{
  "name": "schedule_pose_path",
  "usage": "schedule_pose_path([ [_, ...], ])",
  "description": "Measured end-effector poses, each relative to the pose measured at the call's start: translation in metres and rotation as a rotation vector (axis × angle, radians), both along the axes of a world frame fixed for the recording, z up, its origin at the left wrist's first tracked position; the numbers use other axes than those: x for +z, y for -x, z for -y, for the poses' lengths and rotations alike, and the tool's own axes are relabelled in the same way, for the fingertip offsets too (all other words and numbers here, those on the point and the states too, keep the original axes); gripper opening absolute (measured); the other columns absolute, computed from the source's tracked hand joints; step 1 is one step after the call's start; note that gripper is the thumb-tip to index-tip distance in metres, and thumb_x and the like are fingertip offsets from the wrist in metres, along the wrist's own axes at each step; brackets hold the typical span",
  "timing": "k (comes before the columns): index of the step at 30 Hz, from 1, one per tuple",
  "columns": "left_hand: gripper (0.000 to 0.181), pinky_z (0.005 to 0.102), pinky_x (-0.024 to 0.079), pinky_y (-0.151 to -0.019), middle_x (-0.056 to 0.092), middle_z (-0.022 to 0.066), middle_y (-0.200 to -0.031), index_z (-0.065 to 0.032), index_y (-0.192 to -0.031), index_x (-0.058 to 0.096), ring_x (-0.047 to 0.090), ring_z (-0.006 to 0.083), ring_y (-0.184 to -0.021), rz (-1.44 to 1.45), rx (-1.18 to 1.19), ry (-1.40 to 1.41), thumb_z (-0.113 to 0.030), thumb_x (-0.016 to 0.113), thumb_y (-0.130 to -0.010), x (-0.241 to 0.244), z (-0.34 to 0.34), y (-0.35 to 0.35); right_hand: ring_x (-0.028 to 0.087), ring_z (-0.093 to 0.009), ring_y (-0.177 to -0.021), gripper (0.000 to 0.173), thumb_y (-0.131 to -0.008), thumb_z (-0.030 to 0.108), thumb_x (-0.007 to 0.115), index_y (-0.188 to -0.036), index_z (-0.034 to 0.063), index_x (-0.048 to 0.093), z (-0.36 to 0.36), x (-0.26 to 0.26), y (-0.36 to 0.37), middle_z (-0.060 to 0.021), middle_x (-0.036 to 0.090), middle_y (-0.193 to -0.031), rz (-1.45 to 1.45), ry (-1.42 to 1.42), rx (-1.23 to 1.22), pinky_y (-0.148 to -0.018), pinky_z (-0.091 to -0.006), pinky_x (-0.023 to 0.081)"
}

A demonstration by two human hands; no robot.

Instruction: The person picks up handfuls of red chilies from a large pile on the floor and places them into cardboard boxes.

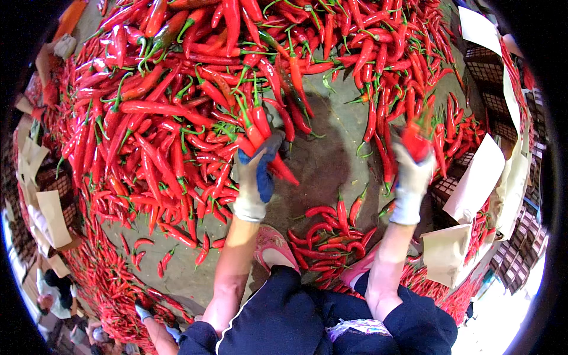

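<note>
My left hand (258,173), in a white work glove with a dark blue coated palm, is closed around several red chili peppers (257,131) with green stems. It is beside the right side of a large heap of red chili peppers (155,111). Another bunch of red chilies (416,141), blurred, sits in my gloved right hand (412,173), over the right-hand part of the heap. Between my feet, a smaller pile of red chilies (333,239) lies on the grey concrete floor (319,177).
Plastic crates (483,84) holding chilies, with paper sheets (475,177) at their sides, line the right. More crates and paper (52,217) stand at the left. Another person's gloved hand (143,312) touches chilies at lower left. My pink shoes (276,248) flank the small pile.
</note>
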State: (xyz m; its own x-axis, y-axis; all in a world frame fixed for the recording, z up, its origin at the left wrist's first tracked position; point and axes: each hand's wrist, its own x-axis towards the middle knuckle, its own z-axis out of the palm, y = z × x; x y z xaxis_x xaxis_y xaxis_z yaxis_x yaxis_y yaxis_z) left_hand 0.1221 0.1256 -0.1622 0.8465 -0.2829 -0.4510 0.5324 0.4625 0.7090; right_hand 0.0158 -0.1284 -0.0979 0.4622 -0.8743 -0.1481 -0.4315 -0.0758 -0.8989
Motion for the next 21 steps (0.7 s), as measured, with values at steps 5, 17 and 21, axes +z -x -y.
schedule_pose_path([
  [5, 0.030, 0.0287, 0.052, -0.074, 0.067, 0.0060, -0.096, 0.0020, -0.113, 0.061, 0.064, 0.0143, -0.082, 0.067, -0.038, -0.330, -0.004, 0.063, -0.084, -0.016, 0.034, -0.008, 0.062, -0.034, -0.094, 0.069, -0.063, 0.032, 0.083, -0.118, -0.0014, 0.056, -0.046, -0.036, -0.107, -0.0210, 0.064, -0.102, -0.251, 0.226, 0.473, -0.086, -0.0389, 0.048],
  [17, 0.022, 0.0355, 0.051, -0.081, 0.068, 0.0072, -0.096, -0.0021, -0.103, 0.066, 0.064, 0.0179, -0.085, -0.171, -0.206, -0.224, -0.012, 0.068, -0.084, -0.062, 0.024, 0.086, 0.065, -0.033, -0.085, 0.044, -0.067, 0.026, 0.078, -0.099, 0.0002, 0.063, -0.041, -0.052, -0.074, -0.0209, 0.067, -0.091, -0.257, -0.038, 0.697, -0.080, -0.0389, 0.050],
  [21, 0.023, 0.0338, 0.052, -0.078, 0.067, 0.0076, -0.096, -0.0011, -0.110, 0.063, 0.064, 0.0183, -0.083, -0.137, -0.460, 0.051, -0.009, 0.064, -0.088, -0.056, -0.014, 0.119, 0.065, -0.025, -0.077, 0.041, -0.065, 0.023, 0.079, -0.096, 0.0012, 0.063, -0.030, -0.049, -0.046, -0.0134, 0.067, -0.084, -0.221, 0.094, 0.431, -0.072, -0.0375, 0.050],
])
